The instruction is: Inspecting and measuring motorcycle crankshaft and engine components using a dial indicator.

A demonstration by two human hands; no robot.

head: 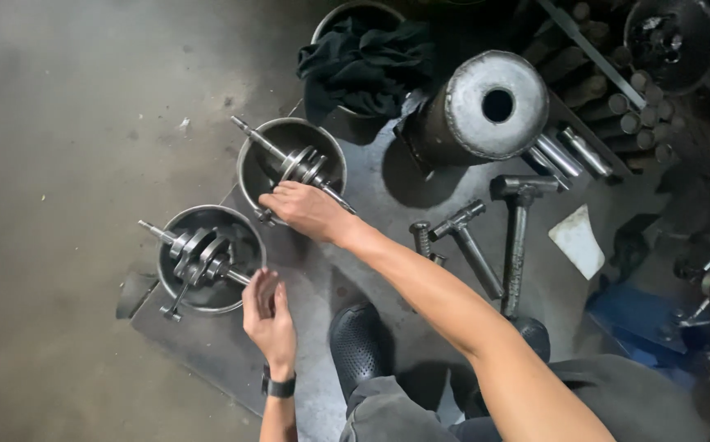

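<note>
The right hand [306, 209] grips the lower shaft end of a crankshaft [293, 164] lying across the upper metal bowl [248, 168], while the left hand [269, 315], fingers loosely together and empty, hovers beside a second crankshaft [199, 258] already resting in the nearer bowl [248, 237].

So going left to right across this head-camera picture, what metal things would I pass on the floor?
Bowl with a crankshaft → second bowl with a crankshaft, which the right hand touches → short T-shaped tool → hammer → white scrap. The left hand hovers by the first bowl.
</note>
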